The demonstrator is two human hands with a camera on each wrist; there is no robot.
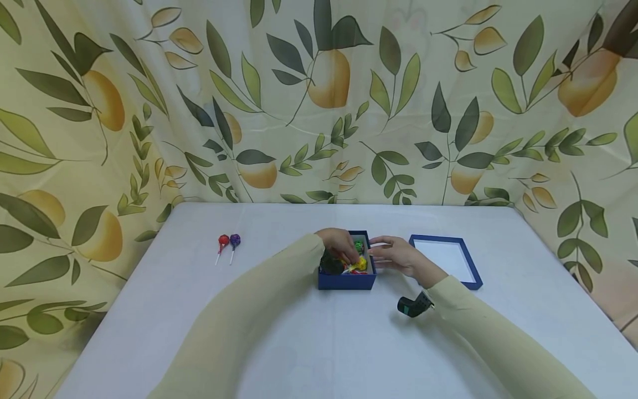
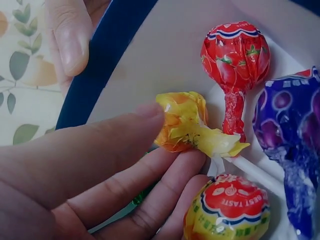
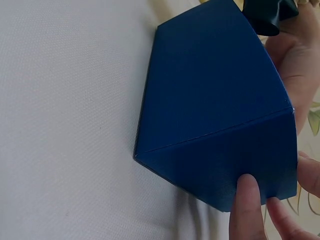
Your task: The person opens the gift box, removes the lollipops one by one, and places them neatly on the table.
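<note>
Inside the blue box [image 1: 347, 282] on the table, my left hand [image 1: 341, 245] pinches a yellow lollipop [image 2: 182, 120] between thumb and fingers. Around it in the left wrist view are a red lollipop [image 2: 236, 60], a purple lollipop [image 2: 287, 120] and a red-and-yellow lollipop [image 2: 227, 210]. A green wrapper [image 1: 359, 245] shows toward the back of the box. My right hand [image 1: 401, 257] rests against the box's right side. Its fingertips [image 3: 247, 187] touch the blue outer wall in the right wrist view, with the thumb by the rim.
Left on the white table [image 1: 299, 343], a red lollipop [image 1: 223, 240] and a purple lollipop [image 1: 235, 240] lie side by side, sticks toward me. A blue-edged white lid [image 1: 443, 256] lies right of the box. A patterned curtain [image 1: 309, 138] hangs behind the table.
</note>
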